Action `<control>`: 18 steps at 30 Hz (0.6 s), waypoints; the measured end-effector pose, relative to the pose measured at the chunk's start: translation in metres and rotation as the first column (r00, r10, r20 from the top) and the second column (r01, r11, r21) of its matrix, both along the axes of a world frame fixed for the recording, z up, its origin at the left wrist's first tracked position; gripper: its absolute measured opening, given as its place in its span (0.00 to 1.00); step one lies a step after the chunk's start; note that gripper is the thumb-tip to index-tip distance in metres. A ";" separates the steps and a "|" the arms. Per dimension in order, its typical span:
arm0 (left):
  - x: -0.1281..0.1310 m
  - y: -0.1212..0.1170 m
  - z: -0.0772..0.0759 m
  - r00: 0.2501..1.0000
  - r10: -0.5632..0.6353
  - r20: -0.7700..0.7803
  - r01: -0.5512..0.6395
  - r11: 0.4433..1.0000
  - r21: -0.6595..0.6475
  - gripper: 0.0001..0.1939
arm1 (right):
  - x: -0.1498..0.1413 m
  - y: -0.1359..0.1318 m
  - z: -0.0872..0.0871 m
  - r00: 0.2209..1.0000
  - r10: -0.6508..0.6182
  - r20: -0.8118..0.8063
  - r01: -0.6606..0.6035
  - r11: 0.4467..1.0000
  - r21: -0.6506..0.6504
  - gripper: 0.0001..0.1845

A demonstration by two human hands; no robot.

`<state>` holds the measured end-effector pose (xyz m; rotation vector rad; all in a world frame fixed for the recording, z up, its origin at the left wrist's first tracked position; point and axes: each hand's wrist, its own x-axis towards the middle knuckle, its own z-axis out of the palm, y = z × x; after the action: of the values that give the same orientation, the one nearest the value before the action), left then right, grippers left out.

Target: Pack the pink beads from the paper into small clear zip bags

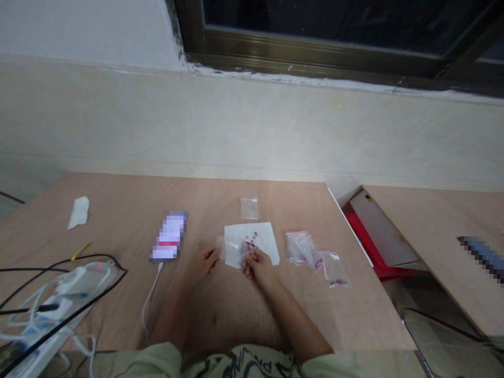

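A white sheet of paper point(271, 237) lies on the table in front of me, with several small pinkish-red pieces point(255, 234) scattered on it. My left hand point(208, 260) is closed at the paper's left side, thumb and fingers pinching a small clear plastic bag point(220, 244). Over the lower part of the paper, my right hand point(258, 263) is closed in a pinch beside the pieces. A small dark thing shows near its fingertips, too small to name. What the right fingers hold is hidden.
Right of the paper are stacked clear bags point(300, 247) and another bag point(334, 269) with small pieces. One more clear bag point(249, 208) lies behind the paper. To the left are a phone point(169, 236) on a cable, a power strip point(84, 281) with tangled cords, and a tissue point(79, 212).
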<state>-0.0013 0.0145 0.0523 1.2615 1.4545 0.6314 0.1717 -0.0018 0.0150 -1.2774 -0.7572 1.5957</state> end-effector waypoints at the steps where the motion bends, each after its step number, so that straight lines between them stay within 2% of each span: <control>1: 0.001 0.000 0.000 1.000 0.004 0.010 -0.004 1.000 -0.007 0.20 | 0.000 0.000 0.000 1.000 -0.006 -0.001 0.006 1.000 -0.001 0.20; 6: 0.002 -0.001 -0.001 0.997 -0.043 0.068 0.046 0.998 -0.038 0.20 | 0.001 0.000 -0.001 1.000 -0.020 -0.006 0.021 1.000 0.007 0.19; 10: 0.004 0.003 0.000 0.994 -0.050 0.101 0.047 0.998 0.032 0.18 | 0.003 0.001 0.001 1.000 -0.002 -0.015 0.002 1.000 0.001 0.20; 18: 0.010 0.005 0.017 0.985 -0.087 0.147 0.076 0.994 0.080 0.16 | 0.004 0.004 0.003 0.999 0.007 -0.040 -0.009 1.000 -0.029 0.25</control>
<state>0.0085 0.0194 0.0695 1.2958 1.2592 0.7153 0.1761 0.0018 0.0178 -1.2609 -0.7171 1.6397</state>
